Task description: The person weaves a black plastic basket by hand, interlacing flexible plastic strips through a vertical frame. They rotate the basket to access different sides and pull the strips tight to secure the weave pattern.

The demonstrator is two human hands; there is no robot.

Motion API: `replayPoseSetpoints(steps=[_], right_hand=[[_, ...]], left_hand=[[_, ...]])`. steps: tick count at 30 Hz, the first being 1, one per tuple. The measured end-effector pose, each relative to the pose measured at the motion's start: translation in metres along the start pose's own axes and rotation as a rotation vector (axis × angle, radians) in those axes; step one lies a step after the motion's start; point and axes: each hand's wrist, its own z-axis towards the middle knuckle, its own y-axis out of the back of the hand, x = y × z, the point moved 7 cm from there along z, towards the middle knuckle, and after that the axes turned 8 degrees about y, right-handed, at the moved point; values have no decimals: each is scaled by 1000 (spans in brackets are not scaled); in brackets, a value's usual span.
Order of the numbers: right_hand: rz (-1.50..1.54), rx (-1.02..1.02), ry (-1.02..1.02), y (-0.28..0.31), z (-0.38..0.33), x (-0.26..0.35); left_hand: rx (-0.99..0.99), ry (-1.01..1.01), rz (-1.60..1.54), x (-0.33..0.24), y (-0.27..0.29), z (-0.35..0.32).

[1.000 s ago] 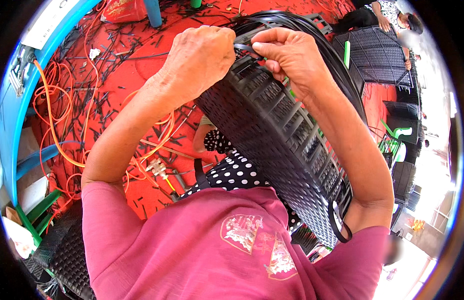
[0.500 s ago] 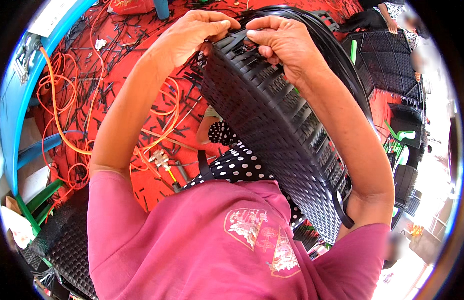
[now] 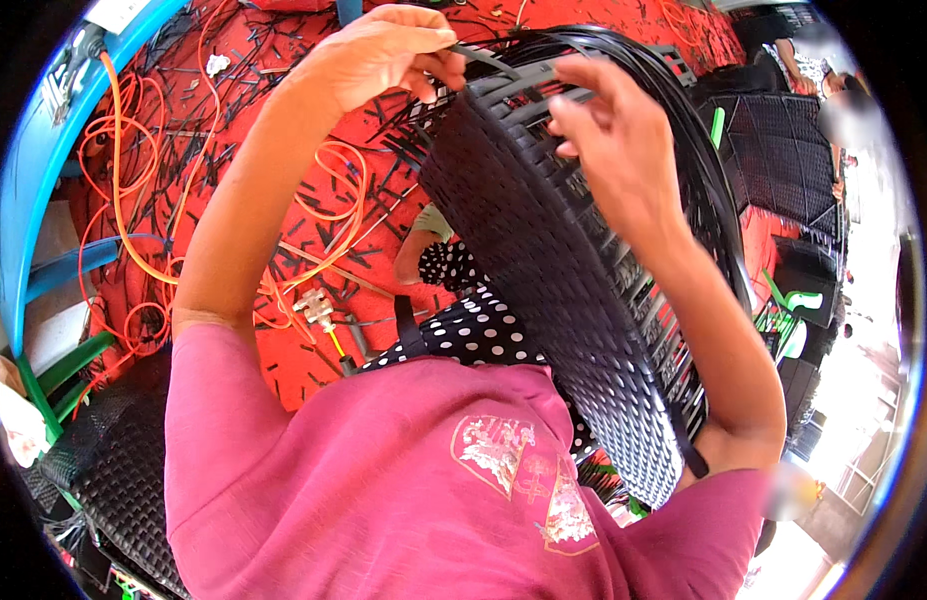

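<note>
A black woven plastic panel [image 3: 553, 270] leans across my lap, its top edge raised toward the camera. My left hand [image 3: 383, 55] is at the panel's upper left corner, fingers pinched on a thin black strip [image 3: 483, 58] that runs along the top edge. My right hand [image 3: 613, 140] hovers over the panel's upper right part with fingers spread and slightly curled, holding nothing that I can see. Loose black strands [image 3: 683, 90] arc behind the panel.
Orange cables [image 3: 133, 190] and scattered black strip offcuts lie on the red floor [image 3: 233, 120]. A tool with a yellow tip [image 3: 318, 310] lies by my knee. Another woven panel [image 3: 123, 470] rests at lower left, more black panels [image 3: 783, 150] at right, a blue frame [image 3: 33, 170] at left.
Both hands were pinched together at the panel's top edge. Now the right hand has let go and opened, while the left hand has drawn the strip leftward.
</note>
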Motion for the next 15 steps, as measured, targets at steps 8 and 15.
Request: replayPoseSetpoints(steps=[8, 15], right_hand=[[-667, 636, 264, 8, -89, 52], [-562, 660, 63, 55, -134, 40]], left_hand=[[-193, -52, 67, -51, 72, -86], [-1206, -407, -125, -40, 271, -178]])
